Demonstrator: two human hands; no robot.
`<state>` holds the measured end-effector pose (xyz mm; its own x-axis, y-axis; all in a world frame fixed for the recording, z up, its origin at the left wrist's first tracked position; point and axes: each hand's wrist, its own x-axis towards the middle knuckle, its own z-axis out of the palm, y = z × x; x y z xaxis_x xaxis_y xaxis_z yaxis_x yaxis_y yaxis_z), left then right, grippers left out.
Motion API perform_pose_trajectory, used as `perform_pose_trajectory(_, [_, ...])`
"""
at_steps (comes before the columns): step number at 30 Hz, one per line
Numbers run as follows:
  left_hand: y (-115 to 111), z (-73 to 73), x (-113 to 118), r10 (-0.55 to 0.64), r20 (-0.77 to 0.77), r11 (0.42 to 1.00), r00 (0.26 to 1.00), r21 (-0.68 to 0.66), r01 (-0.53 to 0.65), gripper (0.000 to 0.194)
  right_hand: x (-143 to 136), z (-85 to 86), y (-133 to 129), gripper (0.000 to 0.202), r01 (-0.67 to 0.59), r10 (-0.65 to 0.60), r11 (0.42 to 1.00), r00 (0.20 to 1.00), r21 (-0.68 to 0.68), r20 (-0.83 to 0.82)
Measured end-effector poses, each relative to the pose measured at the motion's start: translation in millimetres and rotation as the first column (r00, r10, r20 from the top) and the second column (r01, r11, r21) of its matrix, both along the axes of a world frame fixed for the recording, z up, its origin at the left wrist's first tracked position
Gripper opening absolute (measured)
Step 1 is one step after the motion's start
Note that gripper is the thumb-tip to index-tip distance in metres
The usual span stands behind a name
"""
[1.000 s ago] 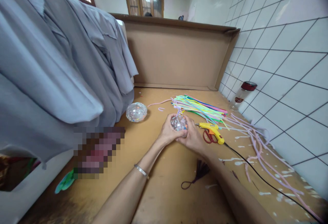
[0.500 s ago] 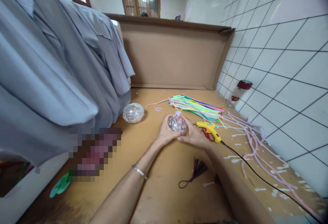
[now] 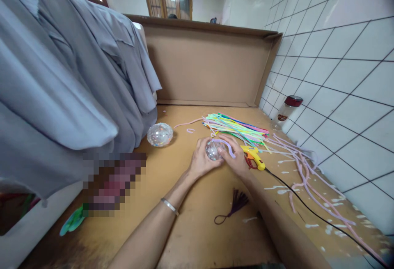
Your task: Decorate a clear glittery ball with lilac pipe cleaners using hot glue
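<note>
The left arm and the right arm are bare, and they reach up from the bottom edge and lean in toward each other. The left hand is curled like a cup, with its thumb low and in front. The right hand is close by on the other side. Its fingers bend over, and its thumb points in toward the left hand. Both hands are held close together.

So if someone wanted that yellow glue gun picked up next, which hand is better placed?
The right hand, I'd say: it is nearer the yellow glue gun, on the same side of the clear ball. The left hand is on the ball's other side and could probably steady it alone.
</note>
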<state>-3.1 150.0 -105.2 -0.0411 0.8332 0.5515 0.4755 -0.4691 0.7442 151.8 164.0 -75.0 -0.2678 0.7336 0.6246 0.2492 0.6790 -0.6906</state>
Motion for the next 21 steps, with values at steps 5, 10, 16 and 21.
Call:
perform_pose_trajectory(5, [-3.1, -0.3, 2.6, -0.025, -0.082, 0.997, 0.996, 0.067, 0.031, 0.068, -3.2, 6.1, -8.8, 0.023, 0.128, -0.136, 0.979, 0.990, 0.161, 0.034])
perform_pose_trajectory(10, [-1.7, -2.5, 2.5, -0.032, -0.108, 0.996, 0.994, 0.081, 0.040, 0.069, -3.2, 10.7, -14.0, 0.026, 0.180, -0.193, 0.955, 0.981, 0.234, 0.032])
perform_pose_trajectory(16, [-0.4, -0.4, 0.5, -0.048, -0.079, 0.997, 0.996, 0.053, 0.052, 0.071, -5.3, 13.1, -20.6, 0.038, 0.155, -0.148, 0.974, 0.988, 0.167, -0.051])
perform_pose_trajectory(21, [-0.8, 2.0, 0.0, -0.054, -0.050, 0.997, 0.997, 0.059, 0.057, 0.071, -4.7, 11.0, -25.5, 0.037, 0.122, -0.108, 0.979, 0.989, 0.160, -0.097])
